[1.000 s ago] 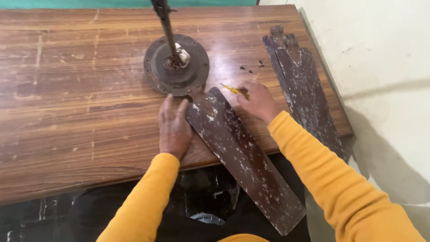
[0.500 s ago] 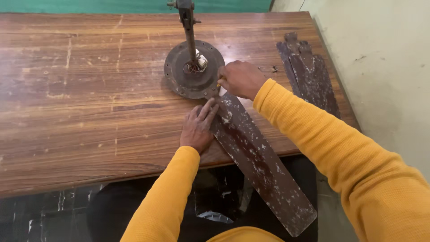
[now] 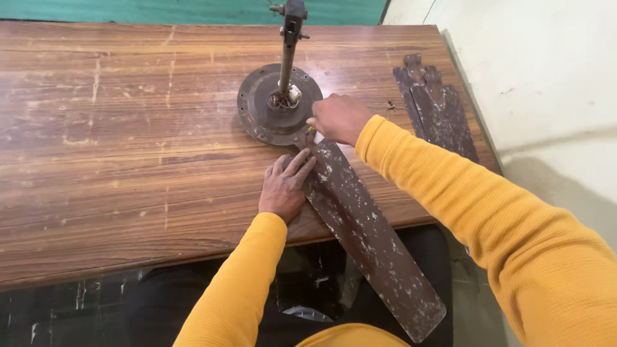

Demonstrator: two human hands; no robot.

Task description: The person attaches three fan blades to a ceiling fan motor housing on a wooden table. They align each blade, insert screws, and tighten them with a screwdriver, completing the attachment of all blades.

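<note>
**Fan blade held against the motor hub**

In the middle of the frame we see our left hand point(image 3: 283, 189) lying flat and open on the wooden tabletop point(image 3: 116, 128), with the fingers pressing on the narrow end of a ceiling fan blade point(image 3: 366, 238). It seems to us that this hand is there to keep the blade from sliding, because the blade's long part hangs over the near edge of the tabletop toward the lower right of the frame and has no support there.

Our right hand point(image 3: 337, 117) is closed just above, at the place where the blade meets the round motor hub point(image 3: 260, 109). Something small and yellowish shows at the fingertips, perhaps the handle of a tool, but it is too much hidden to name. The hand is placed right at the joint, so we judge it works on the fastening there.

The blade is dark brown, long and flat, with many pale spots where the paint is worn. The hub is rusty, and a metal rod point(image 3: 288, 51) stands upright from its centre. At the upper right, near the wall, more blades point(image 3: 437, 109) of the same worn look lie stacked, well apart from the hands.
</note>
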